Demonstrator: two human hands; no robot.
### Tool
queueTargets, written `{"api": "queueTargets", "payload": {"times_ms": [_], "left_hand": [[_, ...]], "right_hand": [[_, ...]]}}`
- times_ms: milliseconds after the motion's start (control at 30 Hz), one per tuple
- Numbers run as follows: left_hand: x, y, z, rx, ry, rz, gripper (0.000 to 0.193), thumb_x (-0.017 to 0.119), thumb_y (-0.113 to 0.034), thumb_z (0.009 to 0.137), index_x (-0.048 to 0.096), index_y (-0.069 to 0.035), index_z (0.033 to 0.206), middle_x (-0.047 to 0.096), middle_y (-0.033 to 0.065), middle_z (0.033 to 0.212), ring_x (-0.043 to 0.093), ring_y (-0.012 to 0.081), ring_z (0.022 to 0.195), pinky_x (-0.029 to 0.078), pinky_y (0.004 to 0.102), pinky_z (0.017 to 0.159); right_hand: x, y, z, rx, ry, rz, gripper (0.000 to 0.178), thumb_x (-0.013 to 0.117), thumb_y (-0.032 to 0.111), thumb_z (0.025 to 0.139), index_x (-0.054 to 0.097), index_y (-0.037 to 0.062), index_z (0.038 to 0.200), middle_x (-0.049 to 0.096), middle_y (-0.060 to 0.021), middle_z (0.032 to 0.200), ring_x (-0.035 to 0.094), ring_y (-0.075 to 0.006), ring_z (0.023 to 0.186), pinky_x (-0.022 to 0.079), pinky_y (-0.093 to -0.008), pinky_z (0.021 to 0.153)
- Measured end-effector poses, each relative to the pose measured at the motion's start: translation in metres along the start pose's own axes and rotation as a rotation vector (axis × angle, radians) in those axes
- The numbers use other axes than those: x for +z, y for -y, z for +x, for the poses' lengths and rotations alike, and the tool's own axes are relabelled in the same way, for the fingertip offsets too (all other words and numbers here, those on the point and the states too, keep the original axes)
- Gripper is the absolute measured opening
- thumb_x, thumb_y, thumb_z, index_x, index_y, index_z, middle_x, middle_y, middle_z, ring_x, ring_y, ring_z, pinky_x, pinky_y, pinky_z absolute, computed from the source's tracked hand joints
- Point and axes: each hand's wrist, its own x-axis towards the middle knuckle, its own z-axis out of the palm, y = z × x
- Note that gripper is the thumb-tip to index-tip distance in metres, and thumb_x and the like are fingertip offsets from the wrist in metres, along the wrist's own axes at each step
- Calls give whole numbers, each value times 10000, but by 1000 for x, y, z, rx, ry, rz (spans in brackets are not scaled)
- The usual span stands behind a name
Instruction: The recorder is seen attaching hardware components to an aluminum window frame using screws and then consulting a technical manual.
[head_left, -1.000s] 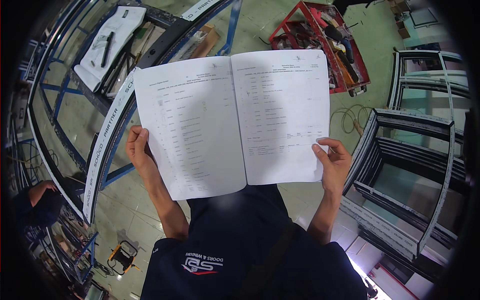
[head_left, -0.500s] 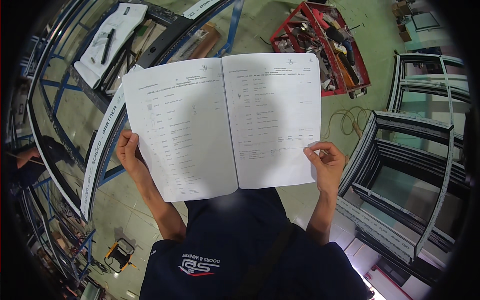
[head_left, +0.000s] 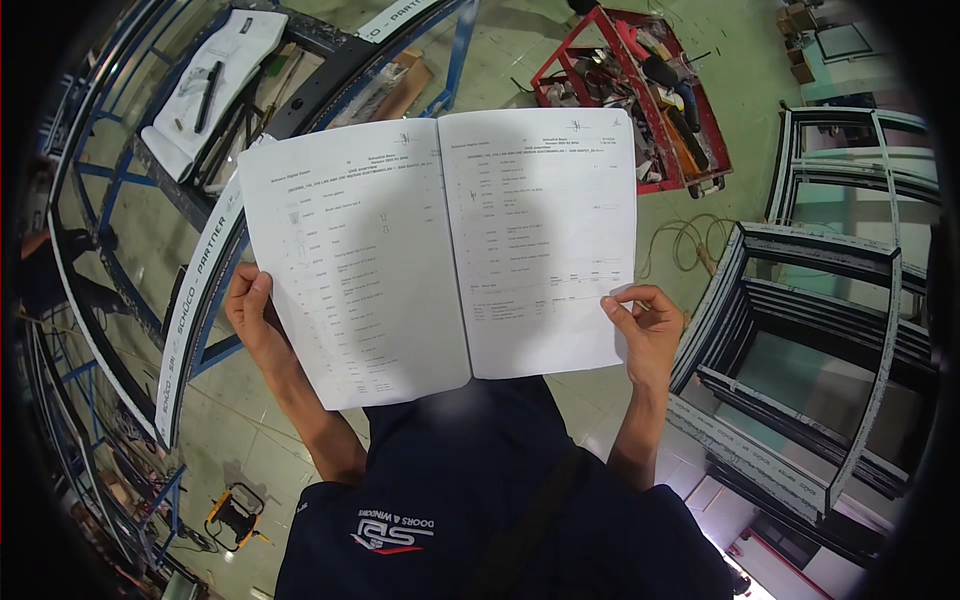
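Observation:
An open booklet of white printed pages (head_left: 400, 260) spreads in front of my chest, its fold running down the middle. Its outer left edge is gripped by my left hand (head_left: 252, 308), thumb on top and the other fingers hidden behind the paper. On the opposite edge, my right hand (head_left: 645, 325) pinches the right page between thumb and curled fingers. The pages carry lines of small print, a few little drawings and a table low on the right page.
A red metal toolbox (head_left: 690, 165) full of tools stands on the floor ahead. Stacked dark window frames (head_left: 800, 330) are at the right. Curved profiles (head_left: 190, 330) on a blue rack (head_left: 215, 355) fill the left, with papers and a black marker (head_left: 208, 97) beyond. A yellow-black cable reel (head_left: 235, 517) sits lower left.
The view has shifted slightly, so the booklet and both hands appear a little further left. Both hands keep their hold on the same open pages.

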Motion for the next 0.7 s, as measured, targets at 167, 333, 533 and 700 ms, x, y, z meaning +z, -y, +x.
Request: {"api": "queueTargets", "payload": {"times_ms": [167,333,533,700], "left_hand": [[-2,2,4,3,57,-19,140,581,-110,887,532,-27,786,621,41,730,534,62,623,442,208,643],[-5,1,3,23,78,-6,142,584,-116,887,531,-28,788,623,41,735,537,60,625,441,207,647],[-8,1,5,46,83,6,158,595,-132,881,528,-32,779,621,37,732,530,59,622,434,207,644],[-11,2,3,61,83,22,164,595,-140,878,523,-34,775,621,33,734,524,57,626,419,201,641]], "right_hand": [[-3,-2,-1,-4,-13,19,142,737,-82,810,653,-19,907,663,-38,840,572,-68,741,435,-206,671],[0,-2,0,23,-11,26,143,734,-85,809,653,-20,908,663,-39,840,578,-74,752,441,-208,680],[1,-3,1,11,-16,45,146,732,-88,808,654,-20,910,666,-42,849,585,-81,758,450,-216,690],[0,-5,2,14,-7,51,152,736,-89,804,653,-20,911,665,-43,847,586,-85,767,453,-218,697]]}}
